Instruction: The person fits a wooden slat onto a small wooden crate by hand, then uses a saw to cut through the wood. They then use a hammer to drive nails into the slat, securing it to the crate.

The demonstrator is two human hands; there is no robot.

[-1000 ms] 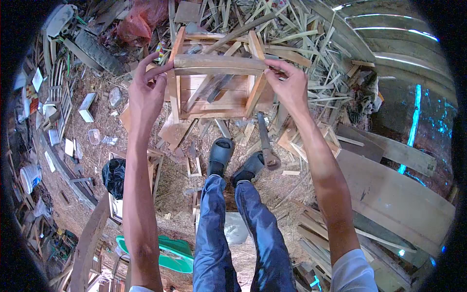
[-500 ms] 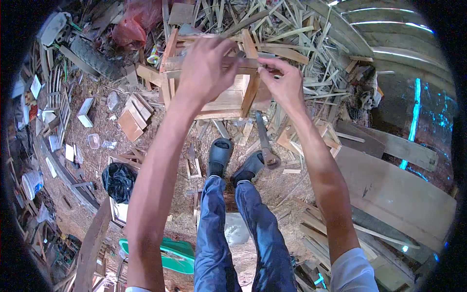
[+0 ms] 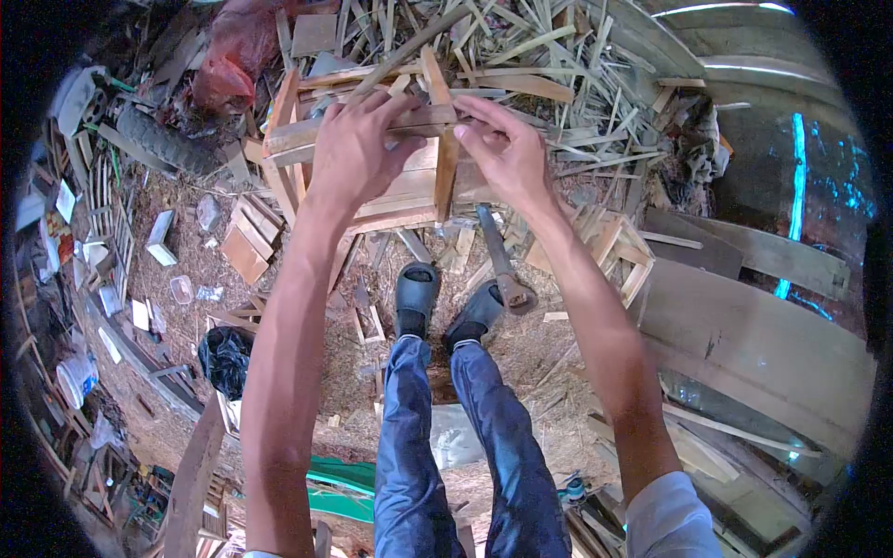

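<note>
Covering the ground around your feet: sawdust (image 3: 372, 409) and scattered scraps.
Broad boards (image 3: 744, 325): stacked to your right.
Offcuts (image 3: 605, 121): heaped beyond your right hand (image 3: 507, 153).
Wooden frame (image 3: 446, 177): ahead of your slippers (image 3: 418, 293), beneath both hands.
Stick (image 3: 419, 46): slanting across the frame's far side, in the way there.
Slat (image 3: 428, 119): lying across the frame, its middle hidden by your left hand (image 3: 358, 149).
Black bag (image 3: 226, 358): beside your left forearm.
Long-handled tool (image 3: 499, 251): by your right slipper, near the frame.
Left hand: fingers over the slat, thumb below, gripping it.
Right hand: fingers and thumb curled close at the slat's right end; you cannot tell how firmly they pinch.
</note>
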